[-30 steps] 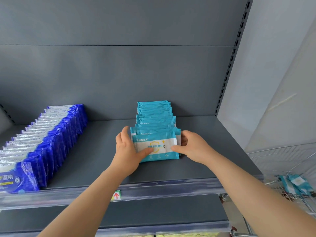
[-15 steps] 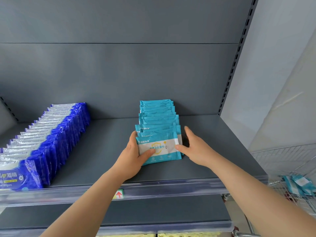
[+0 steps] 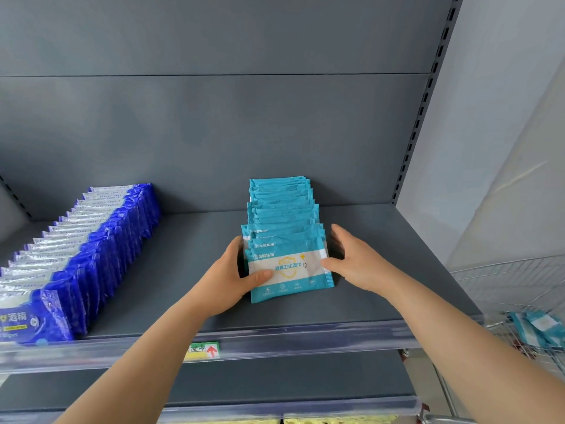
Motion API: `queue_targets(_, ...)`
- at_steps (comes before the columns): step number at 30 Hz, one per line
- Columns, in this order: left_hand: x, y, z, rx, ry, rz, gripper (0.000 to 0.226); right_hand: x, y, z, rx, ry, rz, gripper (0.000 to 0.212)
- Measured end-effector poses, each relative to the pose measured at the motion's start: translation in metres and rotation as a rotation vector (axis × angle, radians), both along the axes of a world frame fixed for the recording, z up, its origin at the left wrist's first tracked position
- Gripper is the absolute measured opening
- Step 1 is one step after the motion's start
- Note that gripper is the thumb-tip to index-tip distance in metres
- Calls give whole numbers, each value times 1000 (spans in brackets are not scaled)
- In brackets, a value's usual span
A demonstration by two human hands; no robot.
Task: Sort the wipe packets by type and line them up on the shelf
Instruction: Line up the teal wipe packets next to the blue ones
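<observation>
A row of teal wipe packets [image 3: 282, 215] runs front to back on the grey shelf [image 3: 189, 270], leaning on one another. The front teal packet [image 3: 289, 272] faces me with a white label band. My left hand [image 3: 227, 280] grips its left edge, thumb on the front face. My right hand [image 3: 356, 261] is at the packet's right edge with fingers spread, thumb touching the edge. A long row of dark blue wipe packets [image 3: 88, 255] stands at the shelf's left.
A clear plastic price rail [image 3: 305, 338] with a yellow-green tag [image 3: 203, 350] edges the shelf front. A wire basket [image 3: 519, 301] at the right holds more teal packets [image 3: 541, 328]. A slotted upright [image 3: 425, 96] bounds the shelf's right side.
My right hand has opened and drawn slightly off the front packet's right side. The left hand stays on the packet; the camera has shifted a little.
</observation>
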State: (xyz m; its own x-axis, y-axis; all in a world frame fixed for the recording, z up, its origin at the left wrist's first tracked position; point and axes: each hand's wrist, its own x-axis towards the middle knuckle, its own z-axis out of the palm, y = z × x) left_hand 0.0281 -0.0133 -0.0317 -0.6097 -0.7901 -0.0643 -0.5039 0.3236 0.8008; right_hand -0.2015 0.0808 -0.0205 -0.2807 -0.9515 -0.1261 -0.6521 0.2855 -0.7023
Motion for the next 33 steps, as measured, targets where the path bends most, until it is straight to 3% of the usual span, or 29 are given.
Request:
queue_targets(4,-5,-10,3,-5,5,-27,53,6,-11,5,-13,-73,80,54)
queue_targets(11,-9,-5,-6,-115,-109,-75,47,11,-6,1,-53,-34,108,50)
queue_targets(14,-5,3,0,-18,96,44,32,10,0,-4,-136,-89,38,45)
queue_targets(16,-3,1,2,12,238,164,38,8,1,-6,-202,-124,-45,46)
queue_targets(18,-2,-3,3,-19,259,241,47,8,1,-5,-250,-120,-92,45)
queue_targets(21,-2,-3,2,-24,317,265,42,10,2,-3,-287,-134,-111,42)
queue_targets(25,0,-1,0,-201,169,247,54,10,-5,6,-350,-50,-119,34)
queue_targets(29,-5,-2,5,-195,75,182,72,6,-20,23,-342,10,-139,31)
queue_targets(33,-12,-4,12,-150,104,163,66,5,-37,34,-294,-7,-203,22)
